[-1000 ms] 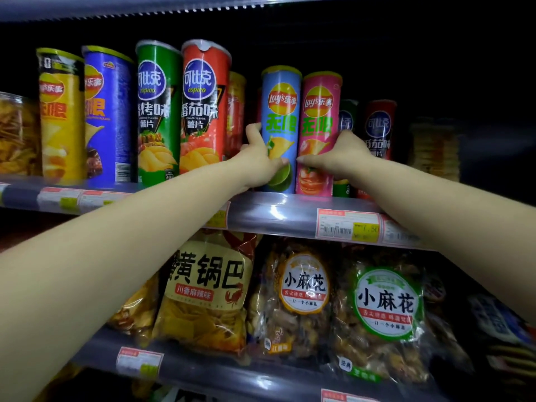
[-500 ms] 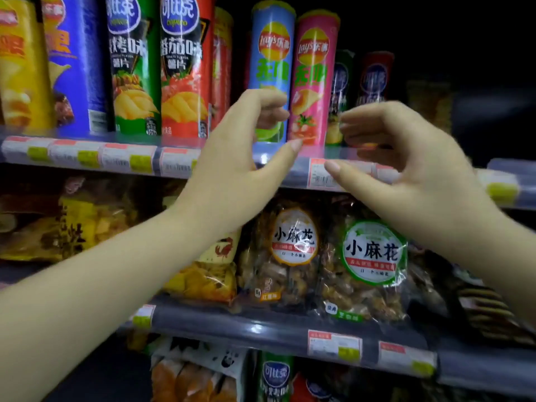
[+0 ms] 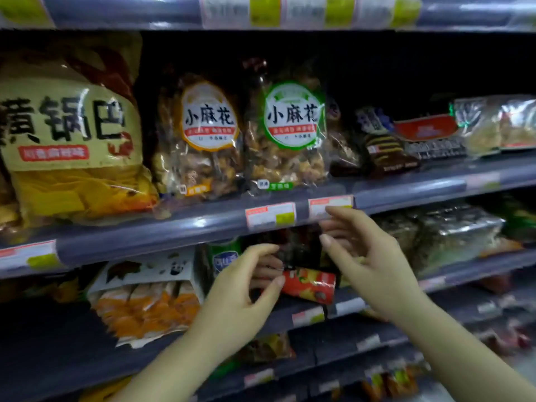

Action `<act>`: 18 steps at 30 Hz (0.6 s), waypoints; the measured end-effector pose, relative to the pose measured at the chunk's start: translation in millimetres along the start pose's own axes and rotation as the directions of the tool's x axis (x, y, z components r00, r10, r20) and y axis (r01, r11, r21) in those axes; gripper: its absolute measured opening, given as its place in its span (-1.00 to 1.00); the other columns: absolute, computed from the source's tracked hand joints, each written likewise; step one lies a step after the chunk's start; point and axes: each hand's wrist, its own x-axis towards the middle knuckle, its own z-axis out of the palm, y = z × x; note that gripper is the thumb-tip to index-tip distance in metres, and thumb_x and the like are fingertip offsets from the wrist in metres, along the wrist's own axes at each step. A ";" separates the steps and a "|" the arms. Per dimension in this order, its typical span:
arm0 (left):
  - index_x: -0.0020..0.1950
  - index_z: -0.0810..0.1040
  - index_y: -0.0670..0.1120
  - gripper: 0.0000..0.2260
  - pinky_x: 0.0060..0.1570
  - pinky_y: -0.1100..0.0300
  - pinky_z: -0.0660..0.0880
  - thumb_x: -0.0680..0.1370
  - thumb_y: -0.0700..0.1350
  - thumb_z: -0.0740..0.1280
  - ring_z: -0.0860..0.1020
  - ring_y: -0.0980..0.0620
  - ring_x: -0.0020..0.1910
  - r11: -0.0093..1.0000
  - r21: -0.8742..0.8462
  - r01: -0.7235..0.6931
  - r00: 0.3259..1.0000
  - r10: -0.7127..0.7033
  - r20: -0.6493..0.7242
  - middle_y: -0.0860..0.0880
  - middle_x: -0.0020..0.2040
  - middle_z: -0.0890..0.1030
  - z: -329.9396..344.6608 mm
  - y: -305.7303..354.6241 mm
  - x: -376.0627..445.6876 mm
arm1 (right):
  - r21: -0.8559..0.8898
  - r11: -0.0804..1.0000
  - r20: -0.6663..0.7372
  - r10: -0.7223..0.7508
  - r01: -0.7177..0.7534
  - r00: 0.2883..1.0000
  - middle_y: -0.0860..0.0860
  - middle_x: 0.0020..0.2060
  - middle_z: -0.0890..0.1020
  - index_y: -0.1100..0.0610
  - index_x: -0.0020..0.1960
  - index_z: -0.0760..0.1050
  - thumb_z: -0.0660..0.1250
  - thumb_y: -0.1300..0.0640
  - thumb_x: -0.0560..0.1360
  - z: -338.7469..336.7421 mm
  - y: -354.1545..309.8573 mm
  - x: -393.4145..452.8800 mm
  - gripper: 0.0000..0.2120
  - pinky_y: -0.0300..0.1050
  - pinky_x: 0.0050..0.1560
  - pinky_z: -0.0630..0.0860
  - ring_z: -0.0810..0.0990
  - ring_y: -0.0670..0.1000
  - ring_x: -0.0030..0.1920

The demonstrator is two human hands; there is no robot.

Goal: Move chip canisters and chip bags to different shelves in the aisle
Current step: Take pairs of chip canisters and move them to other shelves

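Observation:
A red chip canister (image 3: 310, 287) lies on its side on the lower shelf (image 3: 307, 316), and a green canister (image 3: 224, 258) stands upright just left of it. My left hand (image 3: 246, 288) hovers in front of both, fingers curled and apart, thumb tip near the red canister's left end, holding nothing. My right hand (image 3: 368, 256) is to the right of the red canister, fingers spread and empty. On the shelf above stand a big yellow chip bag (image 3: 72, 146) and two clear snack bags, one with an orange label (image 3: 207, 120) and one with a green label (image 3: 293, 117).
A grey shelf rail with price tags (image 3: 269, 217) runs just above my hands. A white and orange snack bag (image 3: 148, 297) sits left on the lower shelf, clear packs (image 3: 443, 236) to the right. Flat packets (image 3: 420, 140) lie at the upper right. More shelves continue below.
Both hands let go of the upright canisters on the top shelf and dropped two shelves down; the view tilted down with them. They now hover by the red and green canisters.

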 end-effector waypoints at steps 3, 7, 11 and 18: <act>0.28 0.39 0.13 -0.69 -0.07 0.49 0.46 0.56 -0.04 0.32 0.52 0.38 0.04 0.998 -0.025 0.061 0.992 -0.058 0.110 0.20 0.07 0.55 36.5 -30.1 -3.2 | -0.049 0.992 -0.064 0.116 -0.119 0.991 -0.19 0.07 0.58 -0.05 0.35 0.37 0.32 -0.01 0.49 0.8 21.0 -20.7 -0.56 -0.41 0.10 0.50 0.57 -0.23 0.10; 0.32 0.37 0.11 -0.66 -0.06 0.44 0.49 0.57 -0.03 0.31 0.52 0.32 0.06 0.989 -0.013 0.150 0.967 -0.144 0.211 0.20 0.14 0.52 78.1 -59.2 -3.7 | -0.062 0.963 -0.167 0.251 -0.264 0.954 -0.17 0.10 0.57 0.00 0.43 0.33 0.33 0.03 0.53 -3.2 40.4 -47.1 -0.51 -0.39 0.11 0.51 0.55 -0.23 0.12; 0.32 0.37 0.11 -0.67 -0.15 0.56 0.44 0.57 -0.06 0.31 0.49 0.42 0.05 0.984 -0.037 0.177 0.948 -0.160 0.273 0.25 0.13 0.50 107.5 -69.5 -4.1 | -0.048 0.939 -0.231 0.321 -0.340 0.918 -0.23 0.10 0.55 0.02 0.44 0.31 0.31 -0.01 0.54 -5.8 54.9 -70.7 -0.50 -0.42 0.09 0.50 0.53 -0.28 0.12; 0.31 0.36 0.14 -0.67 -0.12 0.39 0.51 0.57 -0.05 0.30 0.50 0.39 0.02 0.961 -0.050 0.274 0.933 -0.252 0.258 0.27 0.12 0.52 140.7 -72.5 -5.8 | 0.021 0.930 -0.245 0.361 -0.367 0.900 -0.24 0.05 0.56 0.05 0.43 0.33 0.32 0.02 0.54 -20.6 82.2 -83.3 -0.52 -0.39 0.07 0.52 0.56 -0.28 0.06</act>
